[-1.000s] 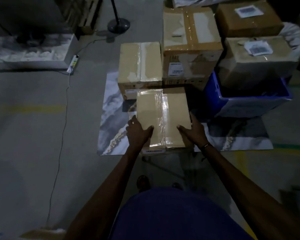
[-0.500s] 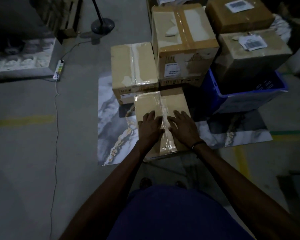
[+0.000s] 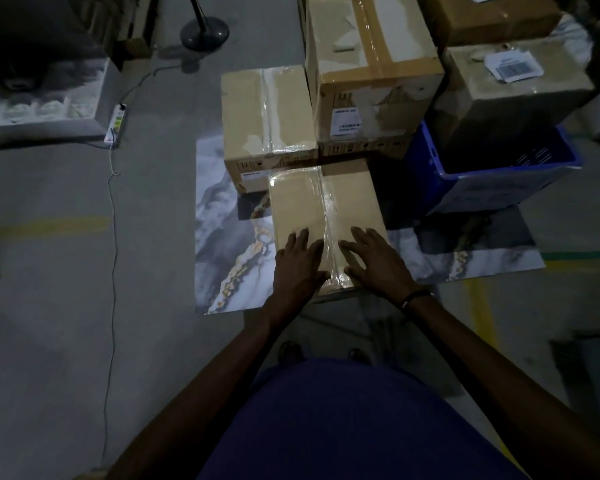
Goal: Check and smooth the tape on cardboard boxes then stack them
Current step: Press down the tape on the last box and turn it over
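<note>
Now mid-smoothing: left hand (image 3: 300,266) and right hand (image 3: 376,261) lie flat, fingers spread, either side of tape (image 3: 328,216) on box (image 3: 323,202) at frame centre. Nothing gripped. Stacking not started; 4 boxes wait behind, upper right.

Dim, murky, wide-angle edge distortion

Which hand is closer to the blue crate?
The right hand. It presses flat on the near box, on the side toward the blue crate. The left hand lies across the tape strip, farther away.
</note>
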Demonstrator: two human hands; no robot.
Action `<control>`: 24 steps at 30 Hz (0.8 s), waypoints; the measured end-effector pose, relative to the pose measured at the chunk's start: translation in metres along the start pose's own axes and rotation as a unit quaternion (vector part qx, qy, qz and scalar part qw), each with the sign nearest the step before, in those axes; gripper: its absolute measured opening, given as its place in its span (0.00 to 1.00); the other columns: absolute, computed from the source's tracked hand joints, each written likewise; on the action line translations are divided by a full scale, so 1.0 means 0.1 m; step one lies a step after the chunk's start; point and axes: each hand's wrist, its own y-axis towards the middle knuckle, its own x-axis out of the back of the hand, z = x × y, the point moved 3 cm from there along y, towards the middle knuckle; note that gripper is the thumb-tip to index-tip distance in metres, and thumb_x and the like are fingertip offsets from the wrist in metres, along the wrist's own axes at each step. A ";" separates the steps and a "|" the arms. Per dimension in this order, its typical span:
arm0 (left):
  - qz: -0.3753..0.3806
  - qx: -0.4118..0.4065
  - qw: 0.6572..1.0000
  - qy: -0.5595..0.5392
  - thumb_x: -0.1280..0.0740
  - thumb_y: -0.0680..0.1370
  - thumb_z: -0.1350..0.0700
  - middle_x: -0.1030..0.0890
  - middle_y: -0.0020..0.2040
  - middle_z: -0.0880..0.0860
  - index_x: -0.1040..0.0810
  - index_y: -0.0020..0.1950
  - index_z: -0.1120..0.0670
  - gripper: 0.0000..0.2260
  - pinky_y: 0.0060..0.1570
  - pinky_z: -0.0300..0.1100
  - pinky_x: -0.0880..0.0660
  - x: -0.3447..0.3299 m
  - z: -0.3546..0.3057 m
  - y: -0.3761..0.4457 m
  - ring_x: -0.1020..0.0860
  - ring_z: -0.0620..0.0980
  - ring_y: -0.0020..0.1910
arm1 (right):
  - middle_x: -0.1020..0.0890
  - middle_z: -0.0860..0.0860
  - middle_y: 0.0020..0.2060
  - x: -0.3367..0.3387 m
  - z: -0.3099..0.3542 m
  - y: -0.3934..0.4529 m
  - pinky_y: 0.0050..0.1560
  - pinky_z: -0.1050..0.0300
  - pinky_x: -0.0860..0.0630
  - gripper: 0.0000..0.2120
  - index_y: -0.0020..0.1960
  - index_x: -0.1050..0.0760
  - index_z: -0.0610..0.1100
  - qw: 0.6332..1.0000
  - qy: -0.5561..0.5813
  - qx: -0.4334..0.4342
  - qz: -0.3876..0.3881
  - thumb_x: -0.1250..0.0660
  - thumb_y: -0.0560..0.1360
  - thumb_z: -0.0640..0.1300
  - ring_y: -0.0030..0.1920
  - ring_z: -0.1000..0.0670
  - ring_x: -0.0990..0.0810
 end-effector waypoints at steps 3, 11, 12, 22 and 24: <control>-0.009 0.004 1.000 -0.021 0.28 0.78 0.49 0.42 0.82 0.58 0.32 0.78 0.50 0.29 0.75 0.60 0.38 -0.06 -0.03 -0.12 0.46 0.61 0.81 | 0.39 0.45 0.81 -0.02 0.00 -0.11 0.76 0.46 0.40 0.27 0.77 0.31 0.51 1.000 0.024 0.001 0.002 0.30 0.80 0.49 0.80 0.42 0.43; -0.030 0.011 0.999 -0.027 0.29 0.79 0.52 0.39 0.81 0.59 0.29 0.75 0.52 0.24 0.73 0.59 0.35 -0.19 -0.09 -0.23 0.42 0.61 0.80 | 0.38 0.45 0.80 -0.12 -0.06 -0.26 0.75 0.42 0.36 0.24 0.77 0.31 0.51 1.000 0.007 0.024 -0.013 0.34 0.82 0.49 0.79 0.40 0.41; -0.046 0.003 0.998 -0.037 0.29 0.79 0.53 0.35 0.79 0.60 0.26 0.73 0.54 0.23 0.71 0.60 0.33 -0.14 -0.09 -0.21 0.39 0.63 0.78 | 0.36 0.45 0.79 -0.10 -0.04 -0.23 0.73 0.42 0.34 0.23 0.76 0.30 0.51 0.999 0.005 0.025 -0.023 0.35 0.82 0.49 0.78 0.40 0.39; -0.012 0.033 0.999 0.018 0.26 0.76 0.49 0.40 0.81 0.58 0.28 0.74 0.51 0.28 0.72 0.58 0.36 0.05 -0.04 0.21 0.43 0.61 0.80 | 0.30 0.42 0.75 0.16 0.06 0.22 0.72 0.47 0.36 0.23 0.73 0.27 0.46 0.998 -0.031 0.035 -0.044 0.31 0.79 0.47 0.74 0.40 0.33; -0.020 0.027 0.999 0.025 0.25 0.75 0.49 0.37 0.80 0.58 0.27 0.72 0.52 0.27 0.71 0.56 0.33 0.08 -0.03 0.28 0.39 0.60 0.78 | 0.31 0.43 0.76 0.20 0.04 0.25 0.73 0.48 0.37 0.25 0.74 0.28 0.46 0.998 -0.029 0.034 -0.039 0.30 0.78 0.48 0.74 0.41 0.34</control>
